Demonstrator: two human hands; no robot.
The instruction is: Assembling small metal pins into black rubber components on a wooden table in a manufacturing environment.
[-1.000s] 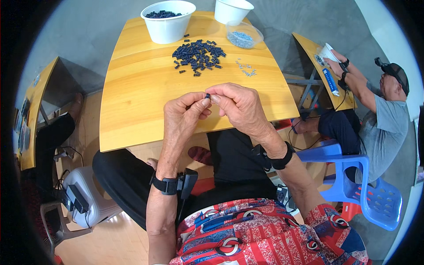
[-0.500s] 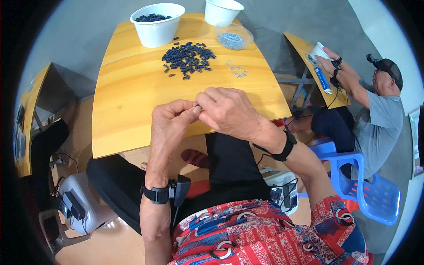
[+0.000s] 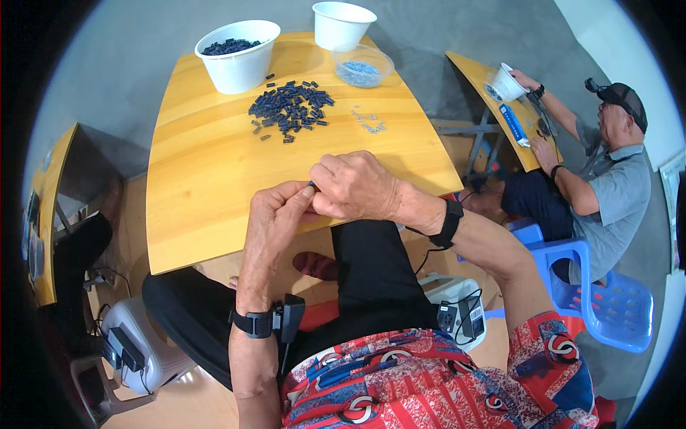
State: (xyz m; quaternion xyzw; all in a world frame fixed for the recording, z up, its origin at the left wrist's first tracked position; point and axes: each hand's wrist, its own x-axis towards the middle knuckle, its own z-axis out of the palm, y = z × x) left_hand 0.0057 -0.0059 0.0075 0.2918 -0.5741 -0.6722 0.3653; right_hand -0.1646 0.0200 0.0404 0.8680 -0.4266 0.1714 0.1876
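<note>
My left hand (image 3: 275, 211) pinches a small black part (image 3: 311, 185) between thumb and index finger, just over the near edge of the wooden table (image 3: 207, 196). My right hand (image 3: 357, 187) is closed against it, fingers curled in; whatever they grip is hidden. Beyond the hands lies a loose pile of small black plastic pieces (image 3: 289, 106), short and block-shaped. To its right is a scatter of small silvery pieces (image 3: 371, 123), perhaps screws.
A white bucket (image 3: 239, 70) of black pieces stands at the far left, another white bucket (image 3: 343, 30) at the far right. A clear tub (image 3: 386, 70) holds silvery pieces. Rightward, a co-worker (image 3: 607, 189) sits at another table (image 3: 475, 82) near a blue plastic chair (image 3: 614, 307).
My hands stay together on the black part, with slight shifts. The tabletop sits a little lower and further left in view. The co-worker's one hand has come down near the blue box.
</note>
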